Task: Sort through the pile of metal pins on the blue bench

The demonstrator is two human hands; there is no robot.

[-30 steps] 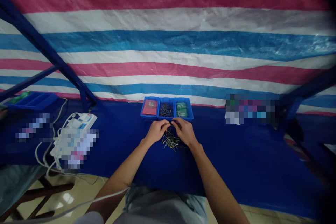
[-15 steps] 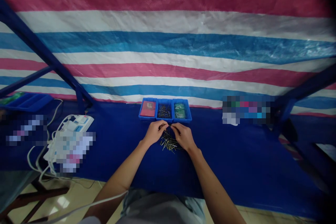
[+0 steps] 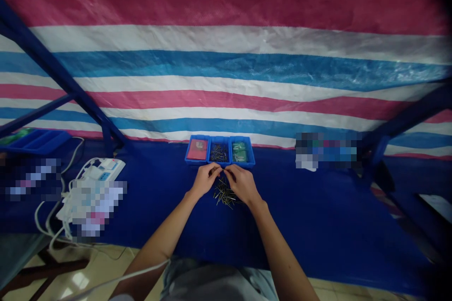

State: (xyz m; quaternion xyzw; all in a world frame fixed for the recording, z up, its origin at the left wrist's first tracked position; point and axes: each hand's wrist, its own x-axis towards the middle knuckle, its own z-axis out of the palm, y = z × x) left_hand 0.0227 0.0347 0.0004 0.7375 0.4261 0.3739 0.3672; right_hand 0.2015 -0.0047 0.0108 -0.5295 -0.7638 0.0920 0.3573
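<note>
My left hand (image 3: 205, 179) and my right hand (image 3: 241, 182) meet at their fingertips over the table. Both are closed in a pinch; whatever they hold is too small to make out. Just below the fingers lies a loose pile of thin metal rods (image 3: 225, 195), some gold and some dark, partly covered by my right hand. Right behind my hands stand three joined blue bins. The left bin (image 3: 187, 160) has a red piece (image 3: 197, 149), the middle one dark thin rods (image 3: 219, 152), and the right one green packets (image 3: 240, 152).
A white power strip (image 3: 111, 168) with tangled white cables (image 3: 49, 225) lies on the blue table (image 3: 310, 225) at left. Farther left is a blue divided tray (image 3: 45, 142). Blurred-out items sit at both sides. Blue frame bars (image 3: 88, 108) stand before a striped sheet (image 3: 226, 70).
The view has tilted up a little. My hands stay pinched together over the pile, with their fingertips slightly closer to each other and shifted a bit.
</note>
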